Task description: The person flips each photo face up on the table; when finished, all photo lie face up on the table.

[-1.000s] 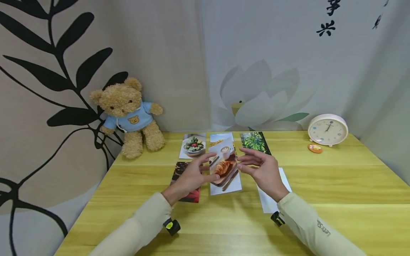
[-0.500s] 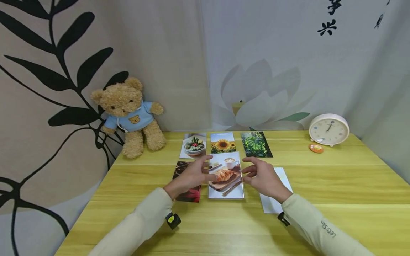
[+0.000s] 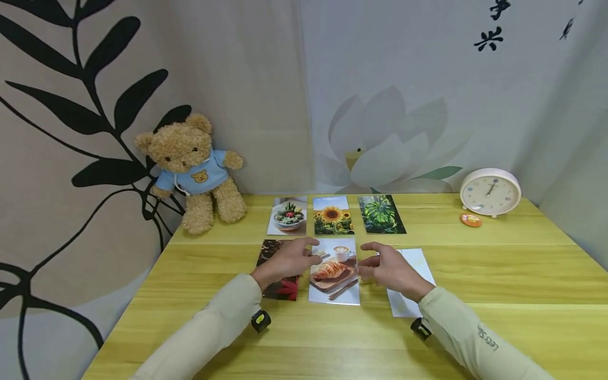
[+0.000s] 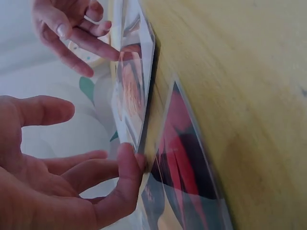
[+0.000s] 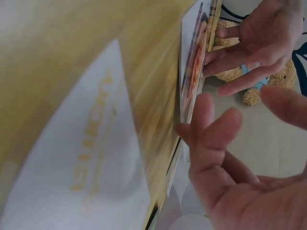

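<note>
A croissant-and-coffee picture card (image 3: 334, 274) lies face up in the middle of the front row, between both hands. On its left side my left hand (image 3: 288, 259) spreads loosely bent fingers, the tips right at the card's edge. My right hand (image 3: 393, 270) holds its fingers loosely bent at the right edge. Part of a dark card with red (image 3: 286, 290) shows beneath the left hand. A white card (image 3: 420, 264) with gold lettering, readable in part in the right wrist view, lies partly hidden under the right hand. Neither hand's thumb pinches a card.
Behind are a salad bowl card (image 3: 287, 215), a sunflower card (image 3: 333, 216) and a green leaf card (image 3: 382, 214). A teddy bear (image 3: 192, 174) sits at the back left. A round clock (image 3: 491, 192) and an orange oval piece (image 3: 471, 220) stand at the back right.
The croissant card has come down from a tilted position over the sunflower card and moved toward the person, uncovering that card. Both hands have followed and loosened at its edges.
</note>
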`<action>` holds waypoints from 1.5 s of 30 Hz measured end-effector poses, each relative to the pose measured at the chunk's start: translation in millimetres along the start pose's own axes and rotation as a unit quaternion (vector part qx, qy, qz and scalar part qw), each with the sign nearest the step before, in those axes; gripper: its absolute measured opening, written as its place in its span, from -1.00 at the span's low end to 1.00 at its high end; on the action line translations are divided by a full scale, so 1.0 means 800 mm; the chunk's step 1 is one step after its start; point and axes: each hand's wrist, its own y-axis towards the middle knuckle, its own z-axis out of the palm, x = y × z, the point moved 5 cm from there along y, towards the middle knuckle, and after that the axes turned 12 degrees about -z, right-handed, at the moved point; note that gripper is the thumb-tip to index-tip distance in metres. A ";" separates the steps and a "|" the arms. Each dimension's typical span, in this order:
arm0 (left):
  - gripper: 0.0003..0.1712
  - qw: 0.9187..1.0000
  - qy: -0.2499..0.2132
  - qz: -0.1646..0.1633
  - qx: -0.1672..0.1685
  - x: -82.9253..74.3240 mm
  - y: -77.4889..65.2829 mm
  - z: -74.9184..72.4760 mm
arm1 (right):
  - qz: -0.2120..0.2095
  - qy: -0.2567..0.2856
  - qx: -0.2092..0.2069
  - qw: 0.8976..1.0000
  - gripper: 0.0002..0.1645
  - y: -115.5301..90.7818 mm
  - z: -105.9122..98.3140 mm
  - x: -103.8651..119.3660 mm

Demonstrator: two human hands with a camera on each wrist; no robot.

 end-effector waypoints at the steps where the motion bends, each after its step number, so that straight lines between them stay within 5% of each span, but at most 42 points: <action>1: -0.39 1.000 0.016 0.004 -0.004 -0.002 -0.001 0.000 | 0.003 0.003 0.003 1.000 -0.27 0.000 0.001 -0.001; 13: -0.50 0.990 0.121 0.065 -0.014 -0.014 -0.007 0.003 | 0.015 0.030 0.012 0.999 -0.23 0.000 0.002 -0.005; 20: -0.51 0.988 0.136 0.069 -0.039 -0.018 -0.009 0.002 | 0.003 0.019 0.016 1.000 -0.22 0.000 0.001 -0.006; 24: -0.54 0.991 0.096 0.078 -0.050 -0.031 -0.011 0.002 | -0.014 0.004 0.025 1.000 -0.22 -0.003 -0.008 -0.002; 29: -0.53 0.996 -0.053 0.060 0.039 -0.048 -0.007 0.022 | -0.058 -0.061 0.029 0.996 -0.28 -0.014 -0.022 0.000; 36: -0.52 0.964 -0.200 0.034 0.172 -0.066 -0.022 0.072 | -0.100 -0.179 0.003 0.979 -0.39 -0.041 -0.047 -0.001; 40: -0.51 0.950 -0.222 0.026 0.220 -0.079 -0.031 0.093 | -0.096 -0.210 0.010 0.973 -0.47 -0.060 -0.069 -0.011; 45: -0.49 0.943 -0.205 0.033 0.261 -0.091 -0.034 0.112 | -0.075 -0.228 0.011 0.971 -0.52 -0.078 -0.094 -0.027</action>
